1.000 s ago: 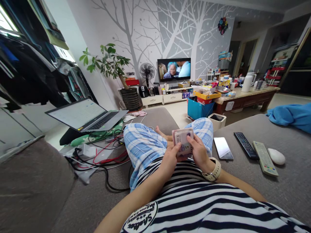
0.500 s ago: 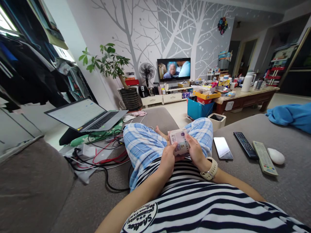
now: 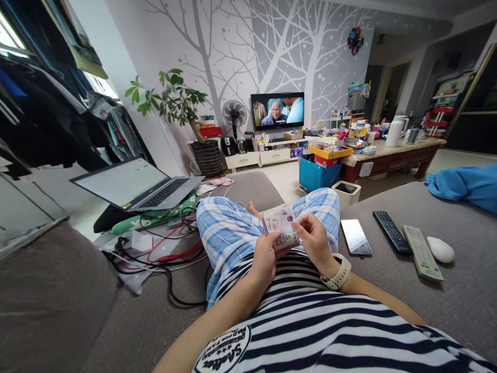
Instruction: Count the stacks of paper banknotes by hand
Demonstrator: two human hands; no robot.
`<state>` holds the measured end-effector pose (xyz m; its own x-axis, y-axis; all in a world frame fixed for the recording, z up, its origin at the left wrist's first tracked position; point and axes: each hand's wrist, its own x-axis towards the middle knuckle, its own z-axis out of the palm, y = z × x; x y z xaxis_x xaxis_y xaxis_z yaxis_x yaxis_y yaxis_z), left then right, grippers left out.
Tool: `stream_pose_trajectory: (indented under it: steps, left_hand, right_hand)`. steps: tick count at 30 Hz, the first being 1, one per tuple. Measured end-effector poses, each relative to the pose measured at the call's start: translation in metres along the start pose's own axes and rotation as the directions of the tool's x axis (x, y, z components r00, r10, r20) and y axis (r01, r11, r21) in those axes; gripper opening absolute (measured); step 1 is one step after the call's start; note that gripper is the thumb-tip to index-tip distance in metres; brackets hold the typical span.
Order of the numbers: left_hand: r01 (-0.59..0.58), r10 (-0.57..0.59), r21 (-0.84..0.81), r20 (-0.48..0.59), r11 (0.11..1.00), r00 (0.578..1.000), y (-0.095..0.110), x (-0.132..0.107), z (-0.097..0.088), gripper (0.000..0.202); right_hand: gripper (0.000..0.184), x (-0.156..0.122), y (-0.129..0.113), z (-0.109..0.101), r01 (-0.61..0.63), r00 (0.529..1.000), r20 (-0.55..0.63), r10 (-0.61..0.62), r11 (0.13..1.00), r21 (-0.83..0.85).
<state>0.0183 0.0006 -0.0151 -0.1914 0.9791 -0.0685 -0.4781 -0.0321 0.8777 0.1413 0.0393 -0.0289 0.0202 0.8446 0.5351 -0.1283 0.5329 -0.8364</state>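
Note:
A stack of banknotes (image 3: 275, 221), pale purple with a "5" printed on the top one, is held over my crossed legs. My left hand (image 3: 267, 258) grips its lower left part, thumb on top and fingers underneath. At the right edge of the stack is my right hand (image 3: 315, 239), thumb and curled fingertips closed at the notes' edge. How many notes those fingertips take is too small to make out. A cream watch (image 3: 338, 272) circles my right wrist.
On the grey sofa to my right lie a phone (image 3: 356, 237), a black remote (image 3: 391, 232), a beige remote (image 3: 422, 253) and a white mouse (image 3: 440, 249). To my left are an open laptop (image 3: 165, 192) and tangled cables (image 3: 171, 264). A cluttered table (image 3: 417, 150) stands beyond.
My right hand has shifted its grip, its fingers now curled at the notes' right edge. The stack has tilted and moved slightly left in my left hand.

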Motion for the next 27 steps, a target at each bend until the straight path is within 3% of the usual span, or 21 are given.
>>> stream_pose_trajectory:
  steps: [12,18,27]
  left_hand:
    - [0.007,-0.007,-0.009,-0.040,1.000,0.999,-0.002,0.003,0.001,0.024]
    - [0.012,-0.017,-0.063,-0.075,0.998,0.997,0.001,0.004,0.002,0.024]
    - [-0.011,0.009,-0.056,-0.033,0.998,0.999,0.001,0.005,0.002,0.026]
  right_hand:
    - [0.034,0.002,0.000,-0.001,-0.016,1.000,0.003,0.017,0.993,-0.119]
    - [0.032,-0.001,-0.005,-0.001,0.047,0.999,-0.013,-0.050,0.989,-0.139]
    - [0.021,-0.005,-0.010,-0.002,0.157,0.986,0.066,-0.151,0.983,-0.095]
